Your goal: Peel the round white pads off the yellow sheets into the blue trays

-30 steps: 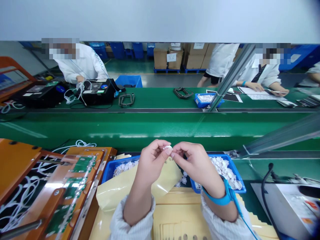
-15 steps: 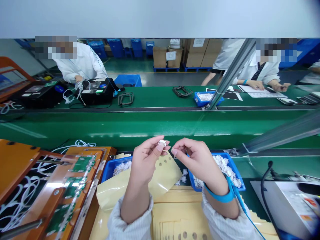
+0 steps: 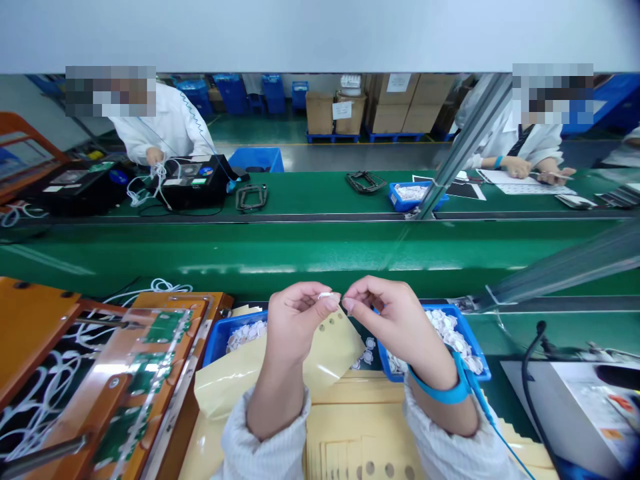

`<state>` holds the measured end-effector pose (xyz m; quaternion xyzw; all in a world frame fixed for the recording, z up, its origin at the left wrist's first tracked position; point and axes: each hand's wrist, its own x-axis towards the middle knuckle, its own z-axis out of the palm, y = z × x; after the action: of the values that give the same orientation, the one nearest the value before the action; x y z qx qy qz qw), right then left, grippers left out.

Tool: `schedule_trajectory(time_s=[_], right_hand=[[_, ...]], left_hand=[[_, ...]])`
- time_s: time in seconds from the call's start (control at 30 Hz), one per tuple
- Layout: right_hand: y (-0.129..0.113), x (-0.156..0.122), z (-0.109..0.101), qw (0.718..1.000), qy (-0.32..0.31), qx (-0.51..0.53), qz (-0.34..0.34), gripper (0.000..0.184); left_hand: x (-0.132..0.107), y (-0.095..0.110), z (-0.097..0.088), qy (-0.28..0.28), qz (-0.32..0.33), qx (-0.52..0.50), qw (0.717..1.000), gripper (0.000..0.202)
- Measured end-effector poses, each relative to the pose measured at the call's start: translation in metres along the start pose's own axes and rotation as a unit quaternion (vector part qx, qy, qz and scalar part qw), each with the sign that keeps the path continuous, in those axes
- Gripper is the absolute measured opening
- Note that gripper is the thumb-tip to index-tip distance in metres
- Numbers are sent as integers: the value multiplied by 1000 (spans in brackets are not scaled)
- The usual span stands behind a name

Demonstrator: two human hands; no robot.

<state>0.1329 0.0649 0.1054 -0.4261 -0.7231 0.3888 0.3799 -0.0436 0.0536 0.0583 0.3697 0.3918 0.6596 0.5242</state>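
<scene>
The head view shows the left hand [image 3: 295,320] pinching a small white disc [image 3: 325,295] between thumb and fingers, edge-on, above the far end of a loose yellow sheet [image 3: 327,353]. The right hand [image 3: 383,307] is just beside it, above the right corner of the sheet, thumb and forefinger drawn close at the tips; whether anything sits between them is too small to tell. A blue strap [image 3: 445,392] circles the right wrist. Loose white pieces [image 3: 369,350] lie at the right of the sheet, next to a blue bin [image 3: 473,333] full of similar ones; another blue bin [image 3: 213,343] lies partly under the left of the sheet. On the near side of the sheet are stacked yellow sheets [image 3: 355,427]. Farther left of the sheet stands an orange frame [image 3: 173,393] with green boards [image 3: 145,370]. Well beyond the sheet, two people in white sit at a green counter [image 3: 310,190].
</scene>
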Motion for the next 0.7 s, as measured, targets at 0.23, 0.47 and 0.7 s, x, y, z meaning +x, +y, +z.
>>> schedule_trajectory(time_s=[0.23, 0.47, 0.7], right_hand=[[2, 0, 0, 1000, -3, -2, -1, 10], [2, 1, 1, 1000, -23, -12, 1, 12], [38, 18, 25, 967, -175, -185, -29, 30]], left_hand=[[0, -1, 3, 5, 29, -14, 999, 28], [-5, 1, -2, -11, 91, 28, 995, 29], [-8, 10, 3, -1, 131, 37, 991, 32]])
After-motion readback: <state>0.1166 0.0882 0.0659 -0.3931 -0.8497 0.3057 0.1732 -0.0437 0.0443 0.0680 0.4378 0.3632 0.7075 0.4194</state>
